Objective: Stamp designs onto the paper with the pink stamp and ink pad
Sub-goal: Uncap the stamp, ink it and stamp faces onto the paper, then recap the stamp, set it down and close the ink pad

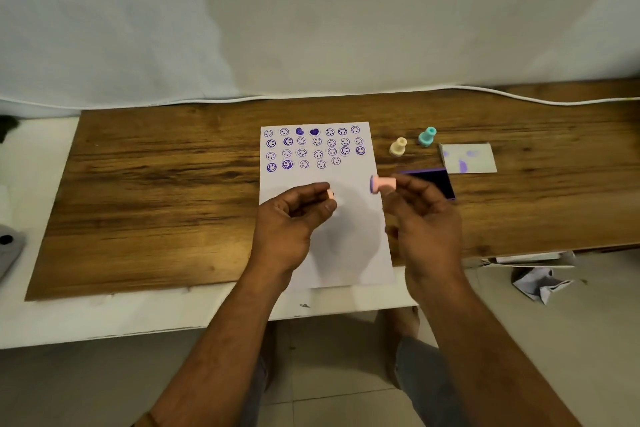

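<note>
the right hand (420,211) pinches the pink stamp (382,184) by its handle, held sideways above the right edge of the paper (346,253) with the wider printing end turned left toward the other hand, probably so the face can be checked or is freed for inking. the left hand (294,215) hovers over the paper's bare lower half, fingers curled round a small pale pink piece (331,193) held at thumb and fingertip; this looks like the stamp's cap, pulled off and kept out of the way, though it is too small to be sure. the paper lies on the wooden tabletop (156,201), its top part filled with rows of purple smiley prints (313,149) and two hearts, the fourth row short on its right, so the next print likely belongs there. just right of the paper, partly hidden behind the right hand, sits the open ink pad (434,182), close enough for a short dab. beyond it, further right of the paper, lies its lid (469,158) smeared with purple, and near the paper's upper right corner stand a cream stamp (398,147) and a teal stamp (427,136), upright and unused
</note>
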Available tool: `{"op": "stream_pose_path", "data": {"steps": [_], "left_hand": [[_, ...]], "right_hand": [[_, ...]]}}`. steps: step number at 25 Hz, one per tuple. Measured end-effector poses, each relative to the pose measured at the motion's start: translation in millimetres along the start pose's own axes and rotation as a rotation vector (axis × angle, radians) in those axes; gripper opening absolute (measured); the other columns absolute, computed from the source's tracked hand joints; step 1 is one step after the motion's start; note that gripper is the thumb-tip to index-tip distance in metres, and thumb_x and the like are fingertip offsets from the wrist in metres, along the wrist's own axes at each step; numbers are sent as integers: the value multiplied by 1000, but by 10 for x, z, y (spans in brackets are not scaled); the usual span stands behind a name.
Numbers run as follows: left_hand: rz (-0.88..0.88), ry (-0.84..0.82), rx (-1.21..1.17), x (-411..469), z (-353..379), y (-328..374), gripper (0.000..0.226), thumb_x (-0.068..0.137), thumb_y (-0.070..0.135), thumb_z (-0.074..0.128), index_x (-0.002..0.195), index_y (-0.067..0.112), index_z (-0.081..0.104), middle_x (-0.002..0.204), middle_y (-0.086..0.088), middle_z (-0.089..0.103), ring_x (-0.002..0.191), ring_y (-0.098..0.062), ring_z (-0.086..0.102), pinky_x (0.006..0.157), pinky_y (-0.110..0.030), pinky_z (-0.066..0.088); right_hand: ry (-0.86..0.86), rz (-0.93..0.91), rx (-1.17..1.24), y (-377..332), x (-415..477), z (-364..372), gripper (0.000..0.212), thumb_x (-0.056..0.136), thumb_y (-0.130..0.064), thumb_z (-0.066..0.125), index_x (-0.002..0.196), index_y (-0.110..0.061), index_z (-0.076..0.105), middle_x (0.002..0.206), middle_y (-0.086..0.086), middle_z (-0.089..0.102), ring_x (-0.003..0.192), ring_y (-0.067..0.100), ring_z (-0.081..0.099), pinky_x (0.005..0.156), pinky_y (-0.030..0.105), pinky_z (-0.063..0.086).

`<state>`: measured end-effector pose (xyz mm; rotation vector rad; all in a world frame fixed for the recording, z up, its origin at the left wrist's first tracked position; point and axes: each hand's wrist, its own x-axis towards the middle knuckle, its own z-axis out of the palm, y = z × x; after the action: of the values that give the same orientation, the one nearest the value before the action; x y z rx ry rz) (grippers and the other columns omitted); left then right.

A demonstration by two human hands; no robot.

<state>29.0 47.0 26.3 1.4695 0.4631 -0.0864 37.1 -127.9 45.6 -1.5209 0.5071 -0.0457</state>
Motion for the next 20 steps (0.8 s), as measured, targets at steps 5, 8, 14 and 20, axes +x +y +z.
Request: {"op": "stream_pose_path", "data": {"steps": [5,8,14,20], "left_hand": [[-19,-25,-43,-22,-3,-3,34,81,8,83,113,17,79,113,3,79,106,-17,74,97,-44,59],[-30,-2,-49,16,-16,-13,35,81,10,83,115,16,78,118,2,77,109,-19,72,98,-48,58],[-39,-58,-87,35,30,-35,35,80,8,82,114,10,78,116,-3,78,110,-25,73,97,-51,58],[-64,-43,-136,22,60,-37,37,68,21,82,105,17,81,111,1,80,106,-27,74,94,-48,60]], "right_hand": [[-178,-28,-109,48,-5,53,23,88,-26,81,105,-40,75,102,-23,78,95,2,73,58,18,57],[-258,-80,-147,66,45,54,28,90,-20,81,105,-42,74,100,-29,77,95,-1,72,61,19,59],[-321,-123,-155,101,107,78,33,90,-17,80,103,-47,73,100,-32,75,95,-1,72,61,15,57],[-360,-150,-161,96,132,58,31,88,-22,81,102,-49,72,100,-32,76,94,0,73,61,14,56]]}}
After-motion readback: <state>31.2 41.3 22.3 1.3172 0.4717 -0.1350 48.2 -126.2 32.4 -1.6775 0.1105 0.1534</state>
